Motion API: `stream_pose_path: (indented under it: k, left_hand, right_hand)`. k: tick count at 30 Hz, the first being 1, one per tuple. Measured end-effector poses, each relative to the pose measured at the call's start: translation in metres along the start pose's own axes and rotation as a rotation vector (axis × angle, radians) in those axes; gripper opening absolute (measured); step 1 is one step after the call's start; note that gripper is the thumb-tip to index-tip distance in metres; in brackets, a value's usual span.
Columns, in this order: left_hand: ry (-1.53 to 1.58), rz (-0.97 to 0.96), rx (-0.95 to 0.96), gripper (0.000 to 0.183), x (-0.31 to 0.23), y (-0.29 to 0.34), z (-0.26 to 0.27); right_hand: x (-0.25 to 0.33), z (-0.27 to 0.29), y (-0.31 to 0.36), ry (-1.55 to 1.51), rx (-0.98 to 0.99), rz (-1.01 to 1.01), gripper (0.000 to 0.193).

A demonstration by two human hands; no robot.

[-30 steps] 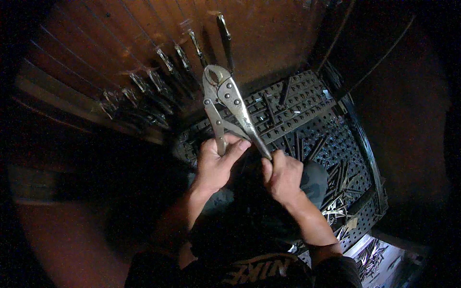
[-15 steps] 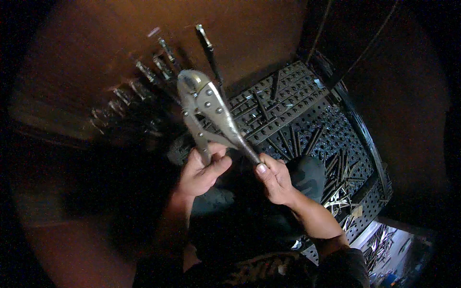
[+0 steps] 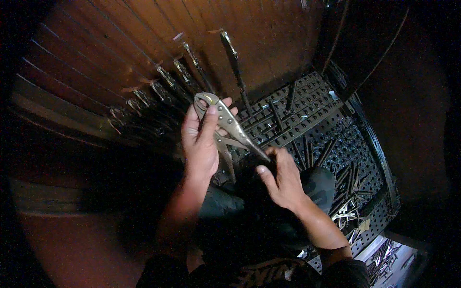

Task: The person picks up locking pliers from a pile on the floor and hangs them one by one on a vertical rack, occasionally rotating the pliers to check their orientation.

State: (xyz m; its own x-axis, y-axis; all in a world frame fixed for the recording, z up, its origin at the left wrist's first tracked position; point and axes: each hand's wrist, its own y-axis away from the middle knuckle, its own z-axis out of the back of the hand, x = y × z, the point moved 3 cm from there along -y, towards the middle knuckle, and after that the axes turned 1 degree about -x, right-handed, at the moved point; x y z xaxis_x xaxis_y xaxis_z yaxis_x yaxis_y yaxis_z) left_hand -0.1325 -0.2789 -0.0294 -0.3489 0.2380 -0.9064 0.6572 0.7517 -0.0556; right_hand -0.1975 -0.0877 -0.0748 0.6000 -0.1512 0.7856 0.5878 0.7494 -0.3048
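Note:
Locking pliers (image 3: 232, 126) of worn grey metal point up and to the left, with their handles spread. My left hand (image 3: 200, 144) is closed around the jaw end, its thumb pressed on the side just below the jaws. Beside the lower end of the long handle is my right hand (image 3: 284, 181). Its thumb stands apart from the fingers, and the handle's tip lies in the gap between them. Those fingertips are partly hidden, so whether they touch the handle is hard to see.
Several dark tools with shiny metal tops (image 3: 165, 76) stand in a row along a brown panel (image 3: 273, 33). At right is a perforated metal rack (image 3: 300, 103) with dark rods (image 3: 326, 152) and loose metal strips (image 3: 346, 211). A pale tray (image 3: 391, 259) holds thin metal pieces.
My left hand has moved from the short handle up to the jaw end of the pliers. The pliers have come lower, and my right thumb has lifted off the long handle.

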Motion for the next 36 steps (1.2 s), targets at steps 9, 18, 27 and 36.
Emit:
stream_pose_path:
  k: [9,18,27,36]
  left_hand:
    - [-0.114,-0.234,-0.073,0.021,0.026,-0.01,-0.026]
    - [-0.004,-0.222,-0.145,0.013,0.027,-0.018,-0.033]
    - [-0.055,-0.283,-0.183,0.009,0.036,-0.039,-0.032]
    - [-0.237,-0.274,-0.154,0.017,0.043,-0.05,-0.029]
  right_hand:
    - [0.004,-0.04,-0.033,0.099,-0.032,-0.01,0.096]
    - [0.002,-0.037,-0.026,0.289,-0.23,0.06,0.07]
    - [0.014,-0.037,-0.036,0.531,-0.053,-0.059,0.059]
    - [-0.026,-0.06,-0.049,0.178,-0.043,-0.052,0.058]
